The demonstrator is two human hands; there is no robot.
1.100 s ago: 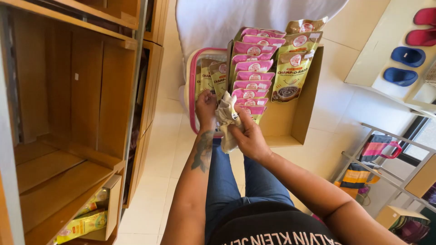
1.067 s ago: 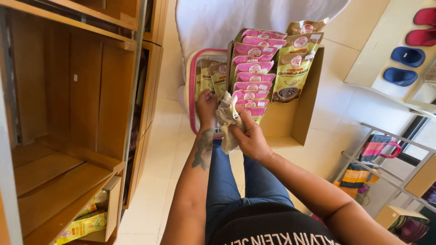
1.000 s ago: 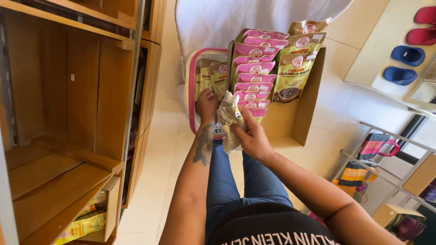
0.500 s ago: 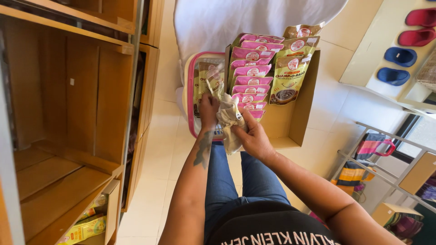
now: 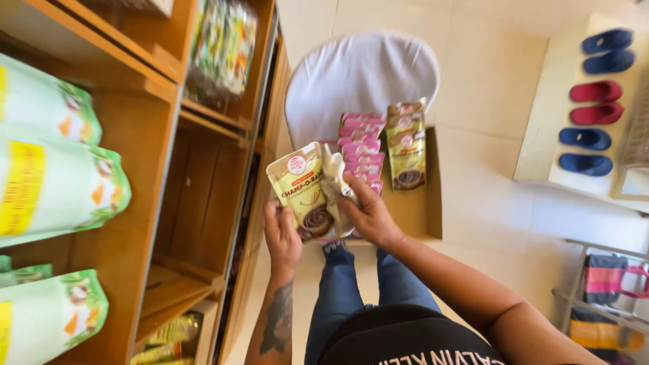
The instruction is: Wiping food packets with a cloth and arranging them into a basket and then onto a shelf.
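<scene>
1. Since the earlier frames the view has swung toward the wooden shelf unit, and both hands have lifted a small bunch of pouches up and away from the cardboard box; earlier they were working low, right over the box's rows.
2. The left hand grips the bottom edge of a beige pouch with a red round mark and a picture of a brown bowl, fingers curled behind it and thumb in front.
3. The right hand is wrapped around a second pouch, which is crumpled and tucked just behind the first at its 3 o'clock side; the fingers are closed on it.
4. The held pouches sit at 9 o'clock of the box, between it and the shelf unit. The box still carries a row of pink packets and upright beige pouches.
5. To handle this well, I judge the pouches should be squared face-forward before they part, since the rear one is twisted; holding low on the seam keeps the front readable.
6. The open wooden bay lies at 9 o'clock of the left hand, with green-and-white bags further out at the frame's edge.
7. A white-covered chair stands at 12 o'clock of the box; sandals rest on a white rack at 2 o'clock.
</scene>
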